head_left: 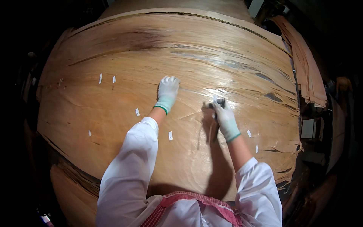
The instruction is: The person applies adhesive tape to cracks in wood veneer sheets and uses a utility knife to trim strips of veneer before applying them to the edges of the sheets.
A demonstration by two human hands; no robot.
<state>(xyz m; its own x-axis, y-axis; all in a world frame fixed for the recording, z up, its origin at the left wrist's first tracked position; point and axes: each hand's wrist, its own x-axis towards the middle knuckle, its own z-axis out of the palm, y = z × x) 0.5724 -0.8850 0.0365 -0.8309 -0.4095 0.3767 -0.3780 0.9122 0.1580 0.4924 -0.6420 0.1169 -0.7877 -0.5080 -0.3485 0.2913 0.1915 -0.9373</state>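
A large sheet of tan wood veneer (pixel 113 151), split along its grain, fills the middle. My left hand (pixel 168 92), in a white glove with a green cuff, rests on it, fingers slightly bent against the surface and holding nothing visible. A thin split runs rightward from it. To the right, my right hand (pixel 227 121), gloved alike, grips a dark tool (pixel 221 101) whose shape is partly hidden, with a small white strip (pixel 215 97) at its tip. Short white tape pieces (pixel 170 135) are scattered over the sheet, several around both hands.
Ragged veneer strips (pixel 302 64) hang at the far right, above a pale block (pixel 308 128). More torn veneer (pixel 68 189) shows below the sheet's lower left edge. Beyond the back edge lies a brown surface (pixel 174 5), with a pale post (pixel 256 6) at its right.
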